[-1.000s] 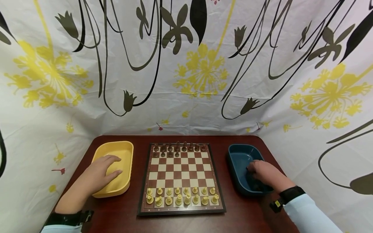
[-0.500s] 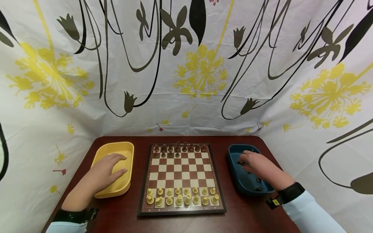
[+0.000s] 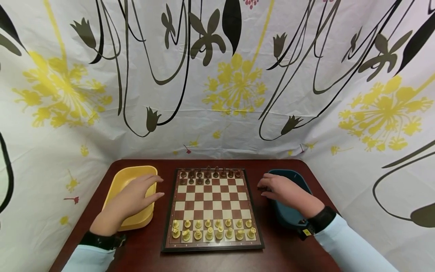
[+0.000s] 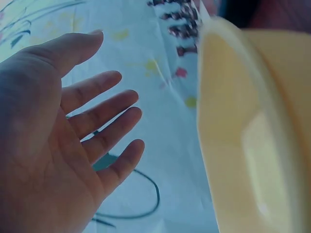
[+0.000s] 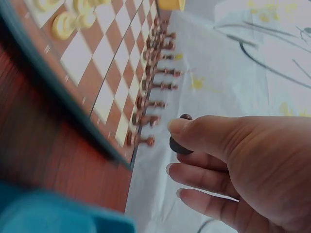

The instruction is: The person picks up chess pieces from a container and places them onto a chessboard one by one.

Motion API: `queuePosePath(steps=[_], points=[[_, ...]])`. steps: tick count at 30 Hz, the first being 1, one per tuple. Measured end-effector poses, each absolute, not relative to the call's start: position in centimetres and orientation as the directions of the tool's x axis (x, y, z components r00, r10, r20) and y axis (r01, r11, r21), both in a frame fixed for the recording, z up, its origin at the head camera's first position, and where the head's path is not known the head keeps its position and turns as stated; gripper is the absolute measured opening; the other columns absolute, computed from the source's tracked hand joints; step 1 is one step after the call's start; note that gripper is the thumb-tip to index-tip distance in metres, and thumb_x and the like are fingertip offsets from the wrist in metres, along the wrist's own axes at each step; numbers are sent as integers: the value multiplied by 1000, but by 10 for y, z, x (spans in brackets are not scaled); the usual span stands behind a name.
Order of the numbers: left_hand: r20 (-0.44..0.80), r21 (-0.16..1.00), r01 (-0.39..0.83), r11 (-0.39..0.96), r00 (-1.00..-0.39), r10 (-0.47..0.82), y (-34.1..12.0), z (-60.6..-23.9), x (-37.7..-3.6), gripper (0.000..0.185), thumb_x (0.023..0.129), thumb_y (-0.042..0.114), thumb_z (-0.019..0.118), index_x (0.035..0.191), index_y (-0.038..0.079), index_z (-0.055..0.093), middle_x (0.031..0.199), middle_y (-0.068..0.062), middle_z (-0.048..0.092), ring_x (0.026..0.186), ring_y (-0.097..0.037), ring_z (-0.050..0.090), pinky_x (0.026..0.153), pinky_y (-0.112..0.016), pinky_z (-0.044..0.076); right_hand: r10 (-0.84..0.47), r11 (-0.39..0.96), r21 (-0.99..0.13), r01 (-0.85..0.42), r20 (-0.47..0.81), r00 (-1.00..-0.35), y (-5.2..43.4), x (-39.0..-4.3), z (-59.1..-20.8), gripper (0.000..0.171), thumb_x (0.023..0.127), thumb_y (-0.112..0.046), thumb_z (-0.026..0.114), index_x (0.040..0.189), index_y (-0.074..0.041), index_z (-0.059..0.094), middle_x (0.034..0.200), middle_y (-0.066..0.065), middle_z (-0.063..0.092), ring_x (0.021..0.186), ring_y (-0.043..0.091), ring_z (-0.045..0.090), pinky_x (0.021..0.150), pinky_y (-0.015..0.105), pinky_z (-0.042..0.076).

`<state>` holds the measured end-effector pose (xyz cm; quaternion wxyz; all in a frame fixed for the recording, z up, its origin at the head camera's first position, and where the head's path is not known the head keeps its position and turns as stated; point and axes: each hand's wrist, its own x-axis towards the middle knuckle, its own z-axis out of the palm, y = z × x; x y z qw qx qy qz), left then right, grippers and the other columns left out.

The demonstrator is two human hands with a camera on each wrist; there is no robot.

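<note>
A chessboard [image 3: 211, 200] lies mid-table, with dark pieces [image 3: 208, 174] along its far rows and cream pieces [image 3: 211, 229] along its near rows. My right hand [image 3: 276, 189] hovers between the blue tray [image 3: 289, 219] and the board's right edge. It pinches a small dark chess piece [image 5: 179, 141] between thumb and fingers. My left hand [image 3: 141, 192] hangs over the yellow tray [image 3: 130, 223], fingers spread and straight [image 4: 104, 114], holding nothing.
The dark red table [image 3: 149, 249] is enclosed by a white floral curtain [image 3: 217, 75] at the back and both sides. A few dark pieces lie in the blue tray near my right wrist [image 3: 300, 222]. The yellow tray's inside [image 4: 262, 145] looks bare.
My right hand has lifted out of the blue tray with a dark piece and moved left toward the board. My left hand has shifted right over the yellow tray's inner rim.
</note>
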<state>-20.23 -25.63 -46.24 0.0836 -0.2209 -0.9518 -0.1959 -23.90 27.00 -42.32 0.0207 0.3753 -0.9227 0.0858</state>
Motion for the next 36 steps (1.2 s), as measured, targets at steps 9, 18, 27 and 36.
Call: queuePosePath(steps=[9,18,27,36], points=[[224,299,577,760,-816,532,-202,-454,-220,44,105,32,80,141,8,70,141,-11,69,132,-35,65,111,-58,53,-731,662,-163,-731,75,-679,217,-239,-419,18,101,-18,84,119,-19,81,106,-6,65,87,3,63,73,27,58],[150,338,674,657,-728,669,-142,-452,-228,43,108,35,76,144,13,69,142,-6,69,132,-27,66,110,-50,56,-805,567,-157,-808,103,-585,172,-238,-413,17,101,-17,85,115,-20,76,111,-3,69,94,12,69,77,29,60],[272,290,765,575,-642,717,-117,-448,-225,24,108,29,76,128,16,76,123,1,76,111,-16,72,95,-42,61,-837,504,-206,-838,121,-533,148,-233,-408,21,103,-15,82,122,-17,74,116,-2,70,99,15,71,81,28,60],[368,304,748,590,-663,651,-115,-450,-221,11,105,27,81,113,21,77,105,8,75,94,-8,70,80,-33,61,-836,476,-273,-836,155,-526,142,-231,-410,18,104,-22,81,121,-19,75,113,-6,69,96,7,68,79,24,58]])
